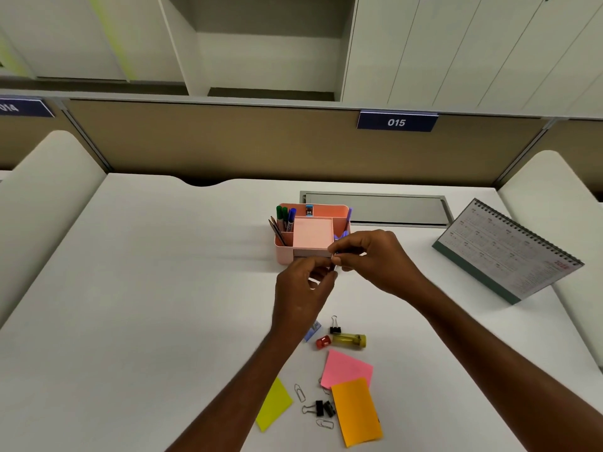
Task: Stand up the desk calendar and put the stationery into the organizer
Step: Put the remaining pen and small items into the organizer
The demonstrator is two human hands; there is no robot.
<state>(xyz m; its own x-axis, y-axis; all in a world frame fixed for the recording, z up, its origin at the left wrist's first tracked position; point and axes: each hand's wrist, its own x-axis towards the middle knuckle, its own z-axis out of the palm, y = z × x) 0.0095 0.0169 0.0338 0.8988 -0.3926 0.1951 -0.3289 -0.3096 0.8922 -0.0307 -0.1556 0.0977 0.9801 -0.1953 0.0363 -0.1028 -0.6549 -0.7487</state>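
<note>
The pink organizer (326,209) stands mid-desk with markers and pencils (283,220) upright in its left slot and a pink pad in the middle. Just in front of it my left hand (305,285) and my right hand (378,259) meet, fingertips pinched together on a small silvery item (333,260) too small to identify. The desk calendar (509,252) stands upright at the right. Loose near me lie a black binder clip (335,327), a yellow tube with a red cap (347,340), pink (346,368), orange (357,412) and yellow (274,404) sticky notes, and paper clips (299,392).
A grey cable hatch (391,210) is set in the desk behind the organizer. A partition with a "015" label (396,122) closes the back. White rounded side panels flank the desk. Two more binder clips (324,408) lie between the notes.
</note>
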